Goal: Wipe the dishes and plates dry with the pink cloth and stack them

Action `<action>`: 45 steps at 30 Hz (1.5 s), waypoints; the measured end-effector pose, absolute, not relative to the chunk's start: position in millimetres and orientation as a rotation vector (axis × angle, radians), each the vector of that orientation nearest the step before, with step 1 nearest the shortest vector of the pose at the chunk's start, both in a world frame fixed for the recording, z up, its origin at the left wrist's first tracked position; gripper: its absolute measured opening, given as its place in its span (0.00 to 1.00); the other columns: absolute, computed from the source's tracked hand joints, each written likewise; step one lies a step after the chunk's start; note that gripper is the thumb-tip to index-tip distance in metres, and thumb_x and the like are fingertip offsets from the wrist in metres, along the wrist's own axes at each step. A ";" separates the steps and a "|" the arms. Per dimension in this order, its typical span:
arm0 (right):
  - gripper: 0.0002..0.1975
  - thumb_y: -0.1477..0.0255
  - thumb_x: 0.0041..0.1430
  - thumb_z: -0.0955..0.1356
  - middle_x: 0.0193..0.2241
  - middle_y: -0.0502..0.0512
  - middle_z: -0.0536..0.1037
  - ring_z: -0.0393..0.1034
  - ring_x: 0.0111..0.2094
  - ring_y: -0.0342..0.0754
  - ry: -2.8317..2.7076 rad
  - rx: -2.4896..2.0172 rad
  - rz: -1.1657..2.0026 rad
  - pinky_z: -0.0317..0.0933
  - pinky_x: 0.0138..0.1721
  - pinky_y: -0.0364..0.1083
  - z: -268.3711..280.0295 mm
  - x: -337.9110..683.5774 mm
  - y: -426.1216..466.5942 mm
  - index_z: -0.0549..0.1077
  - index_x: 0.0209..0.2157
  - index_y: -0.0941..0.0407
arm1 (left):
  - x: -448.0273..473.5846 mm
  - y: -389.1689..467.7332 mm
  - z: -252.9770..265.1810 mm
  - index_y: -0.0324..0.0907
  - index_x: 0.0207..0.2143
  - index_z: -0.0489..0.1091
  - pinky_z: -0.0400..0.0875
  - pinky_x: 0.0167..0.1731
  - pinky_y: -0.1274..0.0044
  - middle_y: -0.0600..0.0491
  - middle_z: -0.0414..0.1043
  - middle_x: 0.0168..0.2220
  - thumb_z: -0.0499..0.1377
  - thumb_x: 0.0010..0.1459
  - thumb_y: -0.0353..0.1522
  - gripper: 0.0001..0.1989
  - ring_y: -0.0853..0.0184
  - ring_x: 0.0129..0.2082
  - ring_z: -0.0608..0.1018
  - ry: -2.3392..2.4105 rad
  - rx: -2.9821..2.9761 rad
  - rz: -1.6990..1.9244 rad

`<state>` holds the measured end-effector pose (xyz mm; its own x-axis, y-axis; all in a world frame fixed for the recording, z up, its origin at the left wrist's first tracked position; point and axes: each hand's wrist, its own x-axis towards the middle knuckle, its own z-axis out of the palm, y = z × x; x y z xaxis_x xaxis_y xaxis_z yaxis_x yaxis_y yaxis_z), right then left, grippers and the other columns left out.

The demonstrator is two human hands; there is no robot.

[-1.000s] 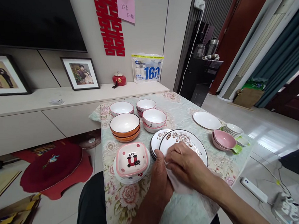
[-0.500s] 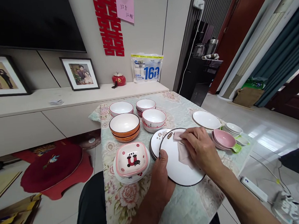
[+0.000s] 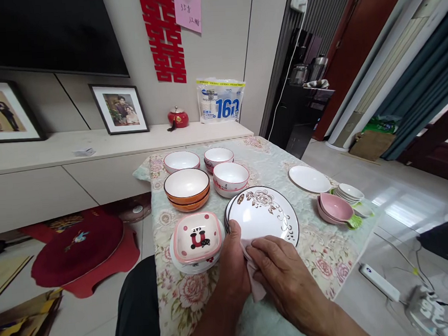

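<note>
A white plate (image 3: 264,219) with a dark rim and brown flower pattern is tilted toward me over the front of the table. My left hand (image 3: 233,264) grips its left edge, thumb on the upper face. In my right hand (image 3: 283,274) a pale pink cloth (image 3: 257,287) is pinched against the plate's near edge, close to my left fingers. Behind the held plate, the edges of stacked plates (image 3: 227,211) peek out on the left. Just left of my left hand sits a pink-rimmed square dish (image 3: 193,231) with a cat picture, on top of a round plate.
Orange bowls (image 3: 187,191) and red-rimmed white bowls (image 3: 230,177) stand behind the plates. On the right are a white oval plate (image 3: 309,178), pink bowls (image 3: 336,209) and small stacked white bowls (image 3: 350,192). A floral tablecloth (image 3: 196,295) covers the table.
My right hand with the cloth has moved from the plate's upper right down to its near edge. The plate has shifted slightly, and its flower pattern now shows.
</note>
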<state>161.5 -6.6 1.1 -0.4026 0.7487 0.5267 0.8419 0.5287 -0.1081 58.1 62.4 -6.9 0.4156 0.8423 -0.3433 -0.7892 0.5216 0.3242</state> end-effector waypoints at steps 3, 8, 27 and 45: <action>0.20 0.79 0.68 0.61 0.52 0.64 0.76 0.67 0.54 0.61 -2.338 -1.338 -0.412 0.63 0.53 0.66 2.6 182.6 -2.2 0.67 0.60 0.60 | 58.0 65.8 -2.7 0.35 0.55 0.72 0.71 0.56 0.62 0.38 0.81 0.48 0.51 0.67 0.45 0.26 0.51 0.52 0.79 0.457 0.085 1.037; 0.20 0.81 0.69 0.60 0.55 0.67 0.75 0.66 0.58 0.61 -2.381 -1.258 -0.605 0.63 0.57 0.66 3.2 211.3 8.8 0.67 0.60 0.64 | 57.0 69.2 -2.3 0.36 0.58 0.70 0.66 0.60 0.61 0.39 0.79 0.51 0.51 0.67 0.44 0.26 0.52 0.57 0.76 0.408 0.084 1.049; 0.26 0.87 0.53 0.61 0.42 0.60 0.82 0.78 0.44 0.52 -2.053 -1.031 -0.293 0.75 0.43 0.49 39.8 201.0 18.4 0.75 0.52 0.59 | 47.3 73.9 -6.6 0.36 0.58 0.69 0.58 0.64 0.60 0.39 0.71 0.60 0.51 0.64 0.51 0.32 0.49 0.64 0.67 0.215 0.177 1.043; 0.26 0.67 0.42 0.79 0.32 0.56 0.84 0.80 0.32 0.58 -0.588 -1.189 1.301 0.74 0.36 0.54 31.2 216.6 19.3 0.76 0.45 0.53 | 49.3 58.8 -9.0 0.44 0.61 0.67 0.61 0.62 0.56 0.44 0.79 0.52 0.70 0.49 0.30 0.36 0.46 0.60 0.71 0.234 0.404 1.057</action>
<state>216.6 19.3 31.2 0.2426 0.9314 -0.2712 -0.4115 -0.1544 -0.8982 49.3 58.8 -9.0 0.4761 0.8794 0.0055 -0.7949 0.4276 0.4305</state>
